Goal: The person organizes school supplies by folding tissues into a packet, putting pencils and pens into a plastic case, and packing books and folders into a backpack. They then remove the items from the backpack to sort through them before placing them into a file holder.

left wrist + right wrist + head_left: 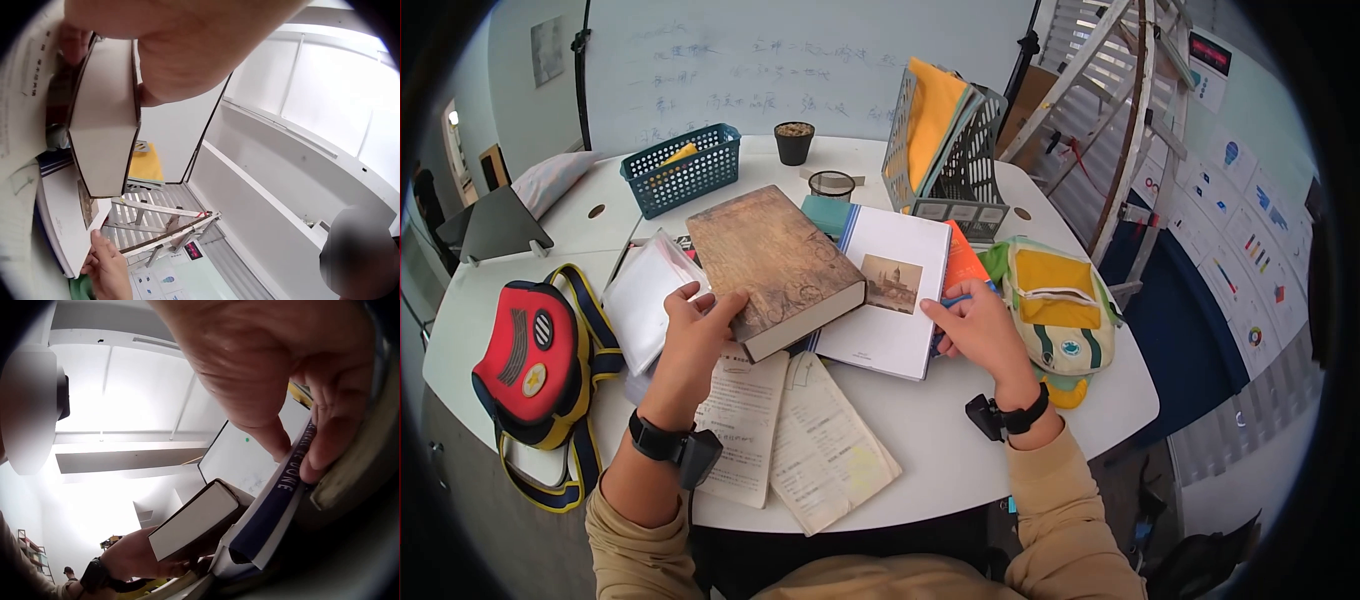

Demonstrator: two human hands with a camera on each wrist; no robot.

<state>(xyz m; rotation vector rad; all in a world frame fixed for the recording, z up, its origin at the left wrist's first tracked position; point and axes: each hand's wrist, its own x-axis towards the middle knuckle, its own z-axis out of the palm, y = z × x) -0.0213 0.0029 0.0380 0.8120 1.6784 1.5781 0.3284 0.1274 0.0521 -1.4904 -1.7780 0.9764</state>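
Note:
My left hand (703,335) grips a thick brown hardcover book (768,258) by its near left corner, thumb on the cover. In the left wrist view the book's pale page block (103,112) sits between thumb and fingers. My right hand (983,335) pinches the right edge of a white book (920,248), which has a picture of a domed building on its cover. The right wrist view shows its dark blue spine (269,500) between thumb and fingers. The brown book overlaps the white book's left side. Two open worn booklets (830,445) lie on the table below.
A red backpack (520,350) lies left, a cream and yellow bag (1055,345) right. Behind stand a teal basket (685,195), a black pot (794,150), a mesh cup (831,186) and a grey file holder (960,190) with folders. A clear plastic sleeve (645,300) lies beside the brown book.

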